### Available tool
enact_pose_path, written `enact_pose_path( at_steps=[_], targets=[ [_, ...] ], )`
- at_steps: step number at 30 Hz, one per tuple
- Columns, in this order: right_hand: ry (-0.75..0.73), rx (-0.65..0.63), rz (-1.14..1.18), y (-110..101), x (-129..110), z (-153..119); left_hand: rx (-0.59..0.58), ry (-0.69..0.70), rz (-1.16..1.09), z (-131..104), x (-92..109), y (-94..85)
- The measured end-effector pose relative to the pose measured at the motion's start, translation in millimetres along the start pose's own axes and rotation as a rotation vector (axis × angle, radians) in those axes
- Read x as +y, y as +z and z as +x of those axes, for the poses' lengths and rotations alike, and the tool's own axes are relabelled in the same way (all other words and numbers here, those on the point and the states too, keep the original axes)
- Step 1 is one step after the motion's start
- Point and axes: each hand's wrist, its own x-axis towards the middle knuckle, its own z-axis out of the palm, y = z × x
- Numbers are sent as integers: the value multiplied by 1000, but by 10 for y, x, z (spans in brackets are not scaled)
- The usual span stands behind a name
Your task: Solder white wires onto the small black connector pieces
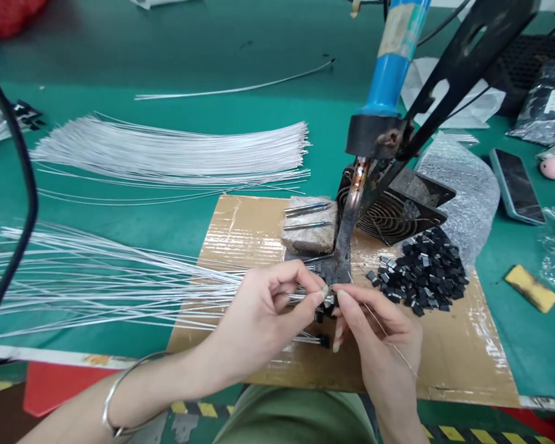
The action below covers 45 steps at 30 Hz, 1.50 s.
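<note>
Over the cardboard sheet (462, 351), my left hand (277, 308) pinches a white wire near its end, thumb against index finger. My right hand (379, 333) is closed just to its right, fingertips almost touching the left ones. A thin solder strand (400, 353) runs across my right hand; the small part between the fingertips is too hidden to make out. Directly above the fingertips is the metal tip of a soldering iron (351, 209) with a blue handle. White wires (203, 290) lie under and left of my left hand. One black connector (324, 340) shows below.
A fan (383, 213) stands behind the iron. Loose black connectors (428, 271) are piled at right, near a phone (518, 185) and yellow sponge (531, 288). A grey block (309, 237) holds metal tips. A white wire bundle (176, 151) lies at back left; a black cable (28, 185) hangs at left.
</note>
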Motion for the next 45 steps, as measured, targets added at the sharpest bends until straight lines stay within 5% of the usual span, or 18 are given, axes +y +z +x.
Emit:
enact_pose_path(
  at_steps=[8, 13, 19, 27, 45],
  targets=[
    [-76, 130, -282, 51, -106, -180, 35, 16, 87, 36, -2, -11],
    [-117, 94, -407, -40, -150, -165, 41, 26, 98, 61, 8, -3],
    [-202, 71, -278, -74, -192, -97, 50, 33, 132, 85, 11, 9],
    [-106, 53, -87, -21, -200, -77, 82, 54, 95, 127, 60, 19],
    [-157, 30, -53, -38, -222, 59, 148, 99, 139, 158, 126, 18]
  ],
)
